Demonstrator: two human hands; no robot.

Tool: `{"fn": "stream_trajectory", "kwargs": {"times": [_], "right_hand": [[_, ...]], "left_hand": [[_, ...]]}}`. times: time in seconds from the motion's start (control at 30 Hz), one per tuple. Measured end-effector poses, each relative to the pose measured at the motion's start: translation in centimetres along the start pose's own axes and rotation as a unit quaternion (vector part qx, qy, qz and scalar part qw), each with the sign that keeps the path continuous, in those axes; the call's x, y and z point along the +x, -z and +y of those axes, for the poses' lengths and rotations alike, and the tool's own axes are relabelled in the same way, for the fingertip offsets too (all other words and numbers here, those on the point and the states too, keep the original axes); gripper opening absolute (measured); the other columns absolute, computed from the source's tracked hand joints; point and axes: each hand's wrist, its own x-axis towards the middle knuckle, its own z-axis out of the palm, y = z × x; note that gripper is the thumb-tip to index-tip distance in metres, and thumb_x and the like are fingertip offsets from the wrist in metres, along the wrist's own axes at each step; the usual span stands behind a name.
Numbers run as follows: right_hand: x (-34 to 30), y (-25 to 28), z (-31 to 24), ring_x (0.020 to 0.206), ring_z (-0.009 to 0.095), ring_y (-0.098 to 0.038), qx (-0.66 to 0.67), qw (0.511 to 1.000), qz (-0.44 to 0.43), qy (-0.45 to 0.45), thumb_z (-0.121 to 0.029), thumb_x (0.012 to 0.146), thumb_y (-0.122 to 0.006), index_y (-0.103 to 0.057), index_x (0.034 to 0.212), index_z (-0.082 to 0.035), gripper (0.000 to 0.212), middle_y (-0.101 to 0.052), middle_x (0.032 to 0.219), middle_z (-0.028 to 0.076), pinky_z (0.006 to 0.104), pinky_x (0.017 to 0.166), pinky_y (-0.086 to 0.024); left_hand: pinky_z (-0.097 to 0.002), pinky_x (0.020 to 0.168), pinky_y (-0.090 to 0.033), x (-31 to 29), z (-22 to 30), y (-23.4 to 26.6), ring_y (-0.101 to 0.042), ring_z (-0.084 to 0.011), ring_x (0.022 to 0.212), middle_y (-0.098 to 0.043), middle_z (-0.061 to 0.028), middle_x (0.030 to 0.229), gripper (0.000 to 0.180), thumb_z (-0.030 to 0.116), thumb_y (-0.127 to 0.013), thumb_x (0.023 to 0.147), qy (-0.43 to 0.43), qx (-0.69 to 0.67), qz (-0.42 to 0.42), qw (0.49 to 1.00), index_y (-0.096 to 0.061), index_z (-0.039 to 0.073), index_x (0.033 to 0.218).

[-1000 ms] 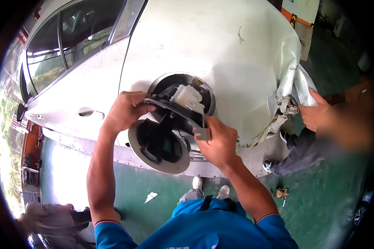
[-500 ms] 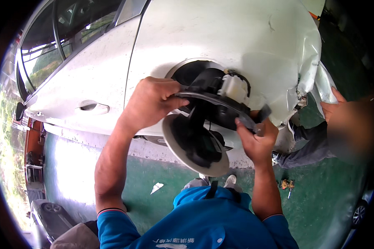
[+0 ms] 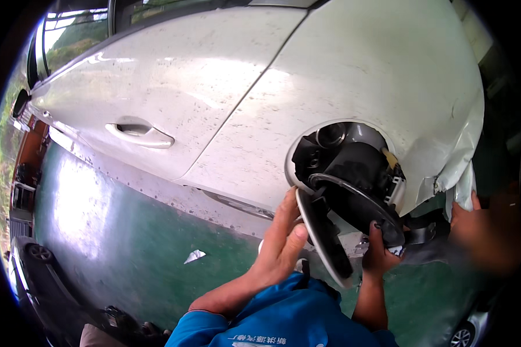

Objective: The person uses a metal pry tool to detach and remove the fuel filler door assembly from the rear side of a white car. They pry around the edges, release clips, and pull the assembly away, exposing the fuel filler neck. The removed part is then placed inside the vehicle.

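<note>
A black fuel filler housing (image 3: 359,196) sits tilted partly in the round opening (image 3: 291,151) of a white car's rear panel. Its round white fuel flap (image 3: 321,243) hangs swung out toward me, edge on. My left hand (image 3: 281,240) lies against the flap's outer side, fingers stretched and together, not wrapped round it. My right hand (image 3: 380,254) grips the near lower rim of the housing, thumb on top and the other fingers mostly hidden beneath. A pale lock actuator (image 3: 396,192) is fixed to the housing's right side. Inside the opening a metal filler neck (image 3: 331,134) shows.
At the right another person's hand (image 3: 464,214) touches the crumpled panel edge (image 3: 463,179). The door handle (image 3: 140,136) juts out at the left. A white scrap (image 3: 195,256) lies on the green floor (image 3: 133,231). A dark car (image 3: 37,289) stands behind at lower left.
The housing has gone back toward the opening and turned. My left hand has left its rim and come down against the flap. The right hand still holds the rim. My view has shifted.
</note>
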Motion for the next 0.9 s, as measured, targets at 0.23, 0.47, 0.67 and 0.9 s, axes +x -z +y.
{"fn": "stream_trajectory", "kwargs": {"times": [0.23,0.47,0.67,0.9], "right_hand": [[-0.4,-0.6,0.7,0.102,0.026,-0.068,-0.033,0.998,0.044,0.006,0.002,0.086,-0.072,-0.063,0.116,0.009,0.031,-0.069,0.109,0.017,0.0382,0.087,-0.054],[-1.4,1.9,2.5,0.117,0.031,-0.063,-0.26,0.954,-0.057,0.136,-0.028,0.102,-0.058,-0.056,0.131,0.005,0.044,-0.06,0.131,0.021,0.0421,0.097,-0.054],[-0.2,0.0,0.0,0.101,0.03,-0.068,-0.106,0.982,-0.031,0.152,-0.03,0.097,-0.063,-0.056,0.122,0.006,0.045,-0.064,0.117,0.02,0.0398,0.085,-0.056],[0.2,0.8,-1.9,0.092,0.029,-0.066,-0.124,0.97,-0.112,0.175,-0.021,0.085,-0.075,-0.057,0.115,0.004,0.042,-0.066,0.104,0.016,0.0403,0.078,-0.053]], "left_hand": [[-0.0529,0.116,-0.031,0.6,-2.4,-1.7,-0.024,-0.0418,0.149,-0.017,-0.0265,0.161,0.093,0.041,-0.061,0.097,-0.024,0.056,0.015,0.998,-0.006,0.001,0.161],[-0.0553,0.113,-0.038,0.9,-3.1,-1.4,-0.028,-0.0409,0.147,-0.015,-0.0224,0.159,0.102,0.045,-0.069,0.093,-0.057,0.023,0.025,0.998,-0.005,0.001,0.16],[-0.0544,0.113,-0.039,1.4,-2.8,-0.5,-0.03,-0.0413,0.145,-0.017,-0.0245,0.157,0.102,0.038,-0.071,0.092,-0.037,-0.063,0.014,0.997,-0.005,-0.001,0.159],[-0.0541,0.113,-0.038,1.4,-2.2,-0.5,-0.032,-0.0406,0.145,-0.023,-0.0201,0.154,0.104,0.043,-0.072,0.09,0.021,-0.109,0.006,0.994,-0.008,0.0,0.16]]}}
